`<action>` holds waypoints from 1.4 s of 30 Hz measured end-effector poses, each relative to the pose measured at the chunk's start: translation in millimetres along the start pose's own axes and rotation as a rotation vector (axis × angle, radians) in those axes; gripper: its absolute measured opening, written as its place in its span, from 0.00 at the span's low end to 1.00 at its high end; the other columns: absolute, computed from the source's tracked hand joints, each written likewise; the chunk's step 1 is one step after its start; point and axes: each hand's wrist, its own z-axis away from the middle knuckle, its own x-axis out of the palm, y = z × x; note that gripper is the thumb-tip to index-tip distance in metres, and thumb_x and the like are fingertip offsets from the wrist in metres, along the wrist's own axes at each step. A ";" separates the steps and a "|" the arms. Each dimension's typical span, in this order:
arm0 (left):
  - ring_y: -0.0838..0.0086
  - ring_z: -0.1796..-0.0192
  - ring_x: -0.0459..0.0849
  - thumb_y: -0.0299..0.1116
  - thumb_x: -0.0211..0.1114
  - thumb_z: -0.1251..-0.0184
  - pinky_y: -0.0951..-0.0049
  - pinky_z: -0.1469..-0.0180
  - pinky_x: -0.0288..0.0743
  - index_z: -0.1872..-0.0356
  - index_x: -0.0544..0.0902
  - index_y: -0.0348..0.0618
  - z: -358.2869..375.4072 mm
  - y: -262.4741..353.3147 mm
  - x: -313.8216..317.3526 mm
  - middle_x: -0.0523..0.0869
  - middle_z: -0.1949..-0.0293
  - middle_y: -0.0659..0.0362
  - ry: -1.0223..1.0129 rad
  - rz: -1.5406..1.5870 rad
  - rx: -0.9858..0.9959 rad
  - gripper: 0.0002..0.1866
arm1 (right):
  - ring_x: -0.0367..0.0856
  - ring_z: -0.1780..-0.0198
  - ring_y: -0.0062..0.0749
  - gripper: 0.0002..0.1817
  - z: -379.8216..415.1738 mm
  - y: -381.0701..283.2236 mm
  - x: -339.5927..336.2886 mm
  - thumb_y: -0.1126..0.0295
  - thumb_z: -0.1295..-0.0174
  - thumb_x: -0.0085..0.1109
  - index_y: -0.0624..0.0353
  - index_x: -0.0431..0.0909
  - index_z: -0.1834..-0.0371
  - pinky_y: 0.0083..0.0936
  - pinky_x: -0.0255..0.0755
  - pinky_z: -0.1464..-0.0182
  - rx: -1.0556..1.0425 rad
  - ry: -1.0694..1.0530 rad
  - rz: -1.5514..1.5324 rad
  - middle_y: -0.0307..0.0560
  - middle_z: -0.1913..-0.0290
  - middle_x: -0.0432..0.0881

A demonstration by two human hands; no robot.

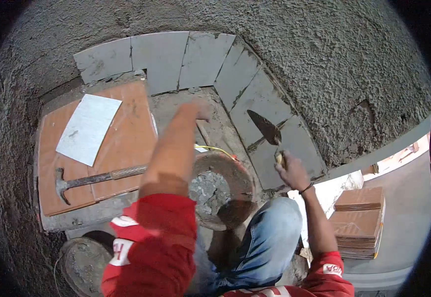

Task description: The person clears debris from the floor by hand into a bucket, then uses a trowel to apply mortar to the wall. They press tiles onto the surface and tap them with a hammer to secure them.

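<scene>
My right hand [293, 172] is closed round the handle of a pointed trowel [266, 127], whose blade lies over the grey tiles [255, 96] along the wall. My left hand [197, 110] reaches forward over the bare rough floor, near the inner edge of the tile row. Its fingers are smeared by motion, and what they hold, if anything, cannot be made out. Just beyond my knees, a round basin [240, 183] holds grey mortar [209, 192]. A yellow measuring tape [215, 148] lies at the basin's far rim.
At left, a claw hammer [94, 180] and a white tile piece [89, 129] lie on large orange-brown tiles [129, 143]. A bucket of mortar [86, 267] stands at lower left. Stacked tiles [356, 222] are at right. Rough plastered walls [324, 64] curve around the work area.
</scene>
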 end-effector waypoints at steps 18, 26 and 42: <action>0.54 0.40 0.88 0.49 0.74 0.40 0.49 0.39 0.81 0.53 0.91 0.45 10.7 4.6 -38.5 0.90 0.46 0.45 0.434 0.111 -0.364 0.21 | 0.88 0.58 0.60 0.28 -107.9 32.2 183.4 0.54 0.35 0.66 0.69 0.77 0.46 0.50 0.81 0.52 0.039 -0.225 -0.242 0.66 0.59 0.86; 0.49 0.32 0.77 0.50 0.66 0.33 0.45 0.34 0.73 0.35 0.79 0.43 106.0 -118.9 -24.6 0.84 0.41 0.43 0.901 -0.228 -0.644 0.30 | 0.86 0.57 0.68 0.26 -230.4 -29.9 92.2 0.56 0.30 0.57 0.55 0.73 0.33 0.58 0.80 0.53 -0.403 -0.127 0.069 0.68 0.59 0.86; 0.47 0.37 0.76 0.49 0.61 0.29 0.46 0.31 0.63 0.37 0.77 0.31 115.0 -126.3 -4.9 0.82 0.44 0.39 0.907 -0.338 -0.687 0.31 | 0.91 0.51 0.53 0.15 -362.8 -187.0 221.9 0.66 0.31 0.54 0.59 0.85 0.49 0.50 0.84 0.49 -0.612 -0.163 0.182 0.58 0.53 0.90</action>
